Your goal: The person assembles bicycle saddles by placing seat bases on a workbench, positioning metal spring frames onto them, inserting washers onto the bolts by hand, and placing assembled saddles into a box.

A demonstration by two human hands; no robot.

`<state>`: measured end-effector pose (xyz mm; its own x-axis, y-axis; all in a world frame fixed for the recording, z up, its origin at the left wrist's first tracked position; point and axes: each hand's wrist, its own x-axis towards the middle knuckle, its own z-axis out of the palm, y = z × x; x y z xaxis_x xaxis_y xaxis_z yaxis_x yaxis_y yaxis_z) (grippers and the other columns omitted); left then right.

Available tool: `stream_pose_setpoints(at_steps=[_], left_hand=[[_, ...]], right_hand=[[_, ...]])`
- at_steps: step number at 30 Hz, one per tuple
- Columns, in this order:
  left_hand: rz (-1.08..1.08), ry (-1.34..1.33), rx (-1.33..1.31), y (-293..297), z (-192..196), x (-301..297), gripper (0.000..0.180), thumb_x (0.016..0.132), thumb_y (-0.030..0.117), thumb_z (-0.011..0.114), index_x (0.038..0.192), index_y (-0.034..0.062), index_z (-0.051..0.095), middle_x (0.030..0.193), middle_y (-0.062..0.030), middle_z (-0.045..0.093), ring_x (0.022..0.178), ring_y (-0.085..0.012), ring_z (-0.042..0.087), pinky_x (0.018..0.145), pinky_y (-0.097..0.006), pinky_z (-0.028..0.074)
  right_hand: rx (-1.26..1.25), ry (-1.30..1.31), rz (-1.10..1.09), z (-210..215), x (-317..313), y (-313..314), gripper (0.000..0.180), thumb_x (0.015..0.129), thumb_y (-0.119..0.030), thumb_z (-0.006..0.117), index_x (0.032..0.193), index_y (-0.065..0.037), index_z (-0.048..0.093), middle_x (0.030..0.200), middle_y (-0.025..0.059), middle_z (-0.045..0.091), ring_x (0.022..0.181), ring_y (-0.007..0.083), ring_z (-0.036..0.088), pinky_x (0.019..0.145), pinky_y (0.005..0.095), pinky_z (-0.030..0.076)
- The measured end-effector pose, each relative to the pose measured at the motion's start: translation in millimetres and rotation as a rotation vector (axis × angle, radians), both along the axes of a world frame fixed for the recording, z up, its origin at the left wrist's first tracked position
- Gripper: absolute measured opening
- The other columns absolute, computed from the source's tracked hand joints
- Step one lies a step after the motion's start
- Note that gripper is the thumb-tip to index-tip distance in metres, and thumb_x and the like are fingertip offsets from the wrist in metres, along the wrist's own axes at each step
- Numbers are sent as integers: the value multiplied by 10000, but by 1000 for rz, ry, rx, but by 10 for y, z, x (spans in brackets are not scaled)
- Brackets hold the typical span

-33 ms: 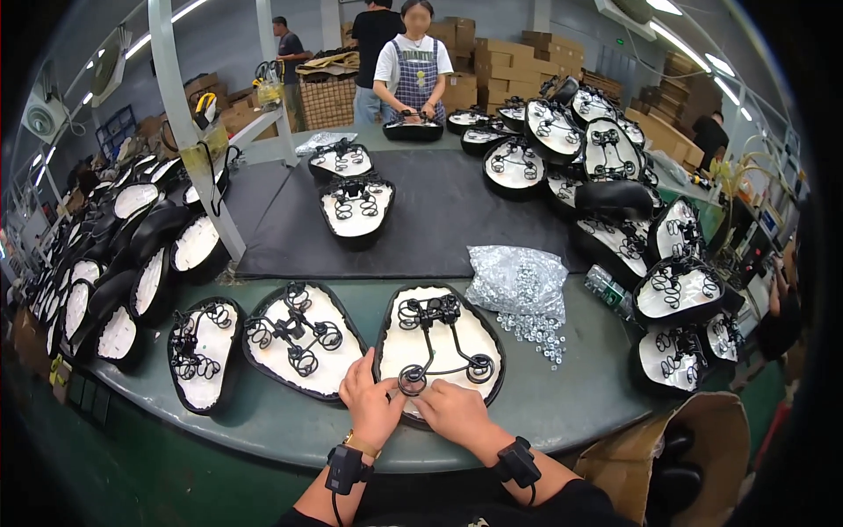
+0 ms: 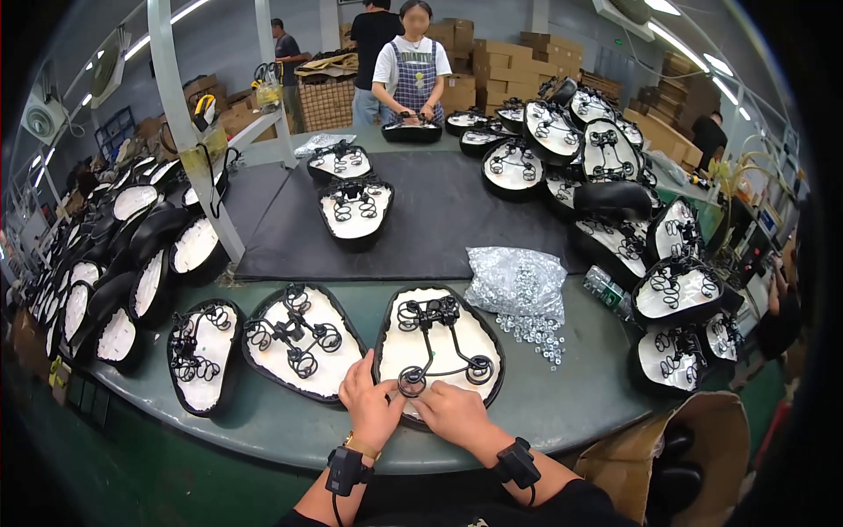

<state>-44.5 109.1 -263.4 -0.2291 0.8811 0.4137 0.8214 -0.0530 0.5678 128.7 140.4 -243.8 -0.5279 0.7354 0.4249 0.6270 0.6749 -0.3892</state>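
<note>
Directly before me a bicycle saddle [image 2: 439, 338] lies upside down, its white underside up and a black wire spring frame [image 2: 429, 345] on it. My left hand [image 2: 371, 406] has its thumb and index finger pinched at the near left coil spring [image 2: 412, 381], its other fingers resting along the saddle's rim. From the other side, my right hand [image 2: 452, 411] is closed, fingertips at the lower edge of that same coil. Whatever small part it may hold is hidden by the fingers.
To the left lie two more upturned saddles [image 2: 303, 342] [image 2: 205, 356]. A plastic bag of nuts [image 2: 516, 283] spills loose nuts [image 2: 534, 336] beyond the saddle. Stacked saddles [image 2: 562, 132], a bottle [image 2: 608, 292] and an open carton [image 2: 702, 439] are rightward. A co-worker [image 2: 414, 75] handles a saddle opposite.
</note>
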Motion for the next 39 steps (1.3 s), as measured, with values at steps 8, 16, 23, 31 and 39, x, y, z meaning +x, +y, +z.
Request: stream_pose_setpoints(at_steps=[8,16,23,31,39], left_hand=[[-12,-58,-14,-11,8,13,148,741,229,812,825,109,795,1553,-154,454,1397,-385,379,1148,-520,194],[-189,0,-45,-126,-24,-205,274,807,330,786,987,123,796,1614,-232,319,1456,-428,290,1161,-540,181],[-326,306,-95,-256,219,-201,537,839,556,740,1188,148,741,1639,-272,218,1477,-452,242,1156,-615,205],[-251,423,-35,-284,179,-115,626,824,634,707,1253,177,716,1592,-199,371,1462,-390,322,1170,-654,189],[-258,419,-45,-296,219,-40,955,861,659,650,1408,-106,485,1558,-299,367,1468,-453,320,1195,-555,279]], right_hand=[[41,-10,-4,0,43,-34,188,893,-333,707,869,-148,732,772,32,608,707,244,671,564,389,531],[-107,4,-7,28,60,-51,225,916,-339,680,982,-135,749,803,54,661,732,293,675,602,432,533],[-157,31,4,32,49,15,191,903,-309,680,902,-127,738,764,43,679,705,282,676,602,427,530],[-118,95,-12,35,32,-42,160,896,-249,652,844,-111,711,761,42,676,658,281,675,559,420,526],[16,133,78,-37,102,-17,184,879,-199,637,1005,-139,757,694,36,663,615,263,669,542,416,520]])
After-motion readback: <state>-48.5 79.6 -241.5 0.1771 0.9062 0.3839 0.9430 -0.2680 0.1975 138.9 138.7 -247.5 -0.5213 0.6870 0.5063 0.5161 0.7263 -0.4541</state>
